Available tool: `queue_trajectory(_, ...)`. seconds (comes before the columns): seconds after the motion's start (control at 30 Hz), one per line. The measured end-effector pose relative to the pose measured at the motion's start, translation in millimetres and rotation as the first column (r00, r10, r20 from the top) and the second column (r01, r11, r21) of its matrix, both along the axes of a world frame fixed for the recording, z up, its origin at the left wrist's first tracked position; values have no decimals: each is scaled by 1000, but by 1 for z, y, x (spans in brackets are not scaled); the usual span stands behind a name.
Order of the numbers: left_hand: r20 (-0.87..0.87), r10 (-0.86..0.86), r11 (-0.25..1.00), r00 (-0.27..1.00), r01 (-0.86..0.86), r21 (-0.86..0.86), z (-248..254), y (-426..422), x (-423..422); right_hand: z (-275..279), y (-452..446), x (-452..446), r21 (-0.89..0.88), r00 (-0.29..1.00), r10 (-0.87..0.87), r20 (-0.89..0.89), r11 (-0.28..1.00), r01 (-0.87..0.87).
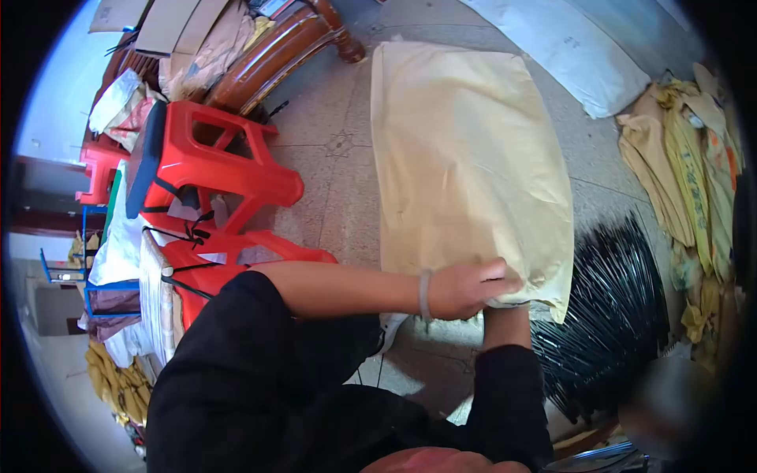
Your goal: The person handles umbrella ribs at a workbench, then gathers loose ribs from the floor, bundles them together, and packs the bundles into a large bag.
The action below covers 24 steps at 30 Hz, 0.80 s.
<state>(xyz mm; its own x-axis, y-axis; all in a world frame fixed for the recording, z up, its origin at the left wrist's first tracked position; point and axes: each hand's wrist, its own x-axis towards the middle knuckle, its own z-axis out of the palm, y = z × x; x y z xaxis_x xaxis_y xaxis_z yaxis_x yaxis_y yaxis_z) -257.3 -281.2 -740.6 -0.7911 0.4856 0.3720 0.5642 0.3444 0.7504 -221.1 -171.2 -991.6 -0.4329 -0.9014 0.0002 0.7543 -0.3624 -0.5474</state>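
Note:
A large tan kraft-paper sack [473,158] lies on the tiled floor, its mouth towards me. My left hand [471,290], with a grey band at the wrist, reaches across from the left. Its fingers are curled on the sack's near edge, closed on the paper. My right forearm [506,327] comes up from below and disappears at the sack's mouth, under my left hand. The right hand itself is hidden, so its fingers cannot be seen. Just right of the sack's mouth lies a dense heap of thin, glossy black strips [603,315].
Red plastic stools [229,158] stand at the left, with a dark pad strapped to one. Behind them is a brown wooden furniture leg [347,43]. A full white sack [568,51] lies at the far right, near crumpled tan and yellow sacks [686,165].

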Motion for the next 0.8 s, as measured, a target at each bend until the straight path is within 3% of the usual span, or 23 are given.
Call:
queue_trajectory(0.17,102,-9,1000,995,6,28,-8,-28,12,-41,-39,12,54,973,-55,-222,996,69)
queue_trajectory(0.23,193,68,984,979,-34,-176,-15,-56,24,-55,-40,28,89,951,-103,-292,987,135)
queue_trajectory(0.33,242,69,905,968,42,-424,-3,-62,33,-71,-52,30,191,899,-223,-376,931,311)
queue_trajectory(0.4,231,45,847,972,86,-524,4,-52,32,-67,-83,40,325,852,-308,-424,826,461)
queue_trajectory(0.43,226,57,805,972,89,-586,9,-42,30,-79,-46,61,391,823,-340,-455,754,528)
queue_trajectory(0.47,158,12,807,987,84,-584,11,-30,29,36,3,48,462,500,97,-861,562,686)
queue_trajectory(0.5,87,-13,811,996,62,-582,12,-17,35,49,43,72,500,529,96,-843,500,707)
queue_trajectory(0.57,33,-206,819,978,191,-542,17,19,38,59,132,123,786,869,206,-451,552,277)
queue_trajectory(0.63,-28,-374,795,927,305,-525,10,65,42,44,211,163,894,976,-12,-217,400,203)
queue_trajectory(0.67,52,-485,722,873,433,-539,3,99,40,31,248,182,918,944,-323,-66,351,185)
queue_trajectory(0.7,133,-580,633,804,547,-547,-3,135,38,34,278,193,951,801,-595,-67,204,231)
queue_trajectory(0.73,98,-579,638,809,525,-564,-18,170,38,33,302,201,943,552,-828,-97,102,317)
queue_trajectory(0.77,63,-576,644,815,499,-579,-39,208,38,29,323,209,930,241,-964,-116,-20,366)
queue_trajectory(0.8,54,-572,633,818,483,-606,-58,248,30,18,345,209,881,86,-993,-84,-34,473)
